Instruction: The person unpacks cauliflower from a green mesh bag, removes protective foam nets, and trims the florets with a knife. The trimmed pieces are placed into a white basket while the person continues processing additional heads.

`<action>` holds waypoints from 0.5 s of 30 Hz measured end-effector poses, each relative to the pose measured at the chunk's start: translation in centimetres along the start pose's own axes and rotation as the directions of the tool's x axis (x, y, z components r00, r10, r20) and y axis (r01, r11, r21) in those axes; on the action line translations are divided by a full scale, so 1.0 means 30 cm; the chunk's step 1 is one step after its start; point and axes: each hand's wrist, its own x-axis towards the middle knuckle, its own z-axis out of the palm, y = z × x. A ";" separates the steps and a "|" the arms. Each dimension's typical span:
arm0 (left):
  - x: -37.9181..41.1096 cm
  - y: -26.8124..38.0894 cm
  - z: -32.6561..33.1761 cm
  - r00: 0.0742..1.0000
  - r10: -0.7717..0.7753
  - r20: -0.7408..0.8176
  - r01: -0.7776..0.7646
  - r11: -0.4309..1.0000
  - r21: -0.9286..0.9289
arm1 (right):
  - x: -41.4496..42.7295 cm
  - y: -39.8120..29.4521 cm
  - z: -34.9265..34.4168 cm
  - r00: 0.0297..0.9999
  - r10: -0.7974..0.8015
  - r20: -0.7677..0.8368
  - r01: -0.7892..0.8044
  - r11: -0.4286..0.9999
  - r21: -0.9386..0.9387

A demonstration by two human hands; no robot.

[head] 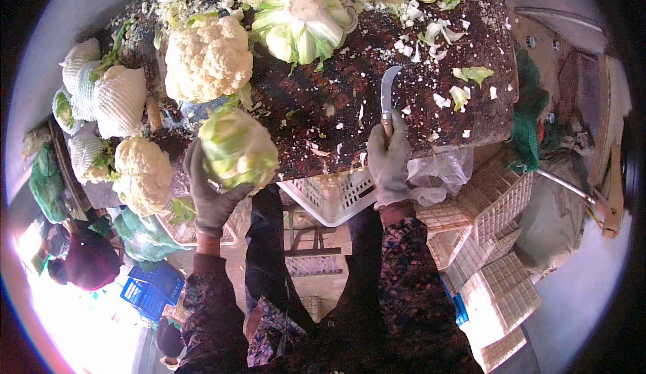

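My gloved left hand point(214, 192) grips a leafy cauliflower head point(238, 147) at the table's near edge. In my gloved right hand point(389, 159) is a curved-blade knife point(387, 91), its blade pointing away from me over the dark table point(333, 116). A bare cauliflower point(208, 58) sits just beyond my left hand, and a leafy one point(303, 20) lies stem up at the far middle. Further left are another cauliflower point(143, 174) and several heads in white foam netting point(119, 100). Leaf and stem scraps point(459, 96) are scattered on the right.
Below the table edge, between my arms, is a white plastic crate point(333, 212). Stacked crates point(497, 293) and a clear plastic bag point(444, 172) are at the right. Green netting point(527, 116) hangs by the right table edge. Other people point(93, 260) are at the lower left, near a blue crate point(151, 290).
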 end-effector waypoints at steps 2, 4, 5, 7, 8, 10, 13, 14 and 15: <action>-0.058 -0.062 -0.019 0.995 -0.100 -0.031 0.093 0.982 -0.165 | 0.024 0.004 0.022 0.997 0.072 0.007 -0.071 0.991 -0.117; -0.133 -0.105 -0.045 0.981 -0.183 -0.067 0.169 0.971 -0.171 | 0.056 -0.019 0.026 0.995 0.090 0.050 -0.092 0.995 0.046; -0.164 -0.129 -0.058 0.973 -0.220 -0.073 0.202 0.960 -0.195 | 0.079 -0.041 0.035 0.991 0.125 0.051 -0.120 0.988 -0.099; -0.221 -0.172 -0.090 0.955 -0.294 -0.032 0.262 0.892 -0.367 | 0.118 -0.105 0.036 0.973 -0.197 -0.116 0.166 0.958 -0.232; -0.234 -0.202 -0.117 0.939 -0.343 0.011 0.317 0.856 -0.408 | 0.110 -0.147 0.010 0.987 -0.141 -0.081 0.089 0.883 -0.461; -0.258 -0.249 -0.157 0.925 -0.368 0.095 0.365 0.791 -0.491 | 0.077 -0.258 0.063 0.922 -0.355 -0.155 0.311 0.917 -0.250; -0.291 -0.281 -0.195 0.921 -0.372 0.114 0.363 0.718 -0.594 | -0.036 -0.458 0.232 0.856 -0.515 0.041 0.505 0.851 0.144; -0.299 -0.284 -0.201 0.885 -0.438 0.158 0.439 0.672 -0.597 | -0.072 -0.531 0.321 0.817 -0.551 0.172 0.490 0.819 0.298; -0.309 -0.283 -0.205 0.906 -0.398 0.146 0.393 0.660 -0.640 | -0.091 -0.603 0.408 0.736 -0.601 0.312 0.511 0.795 0.326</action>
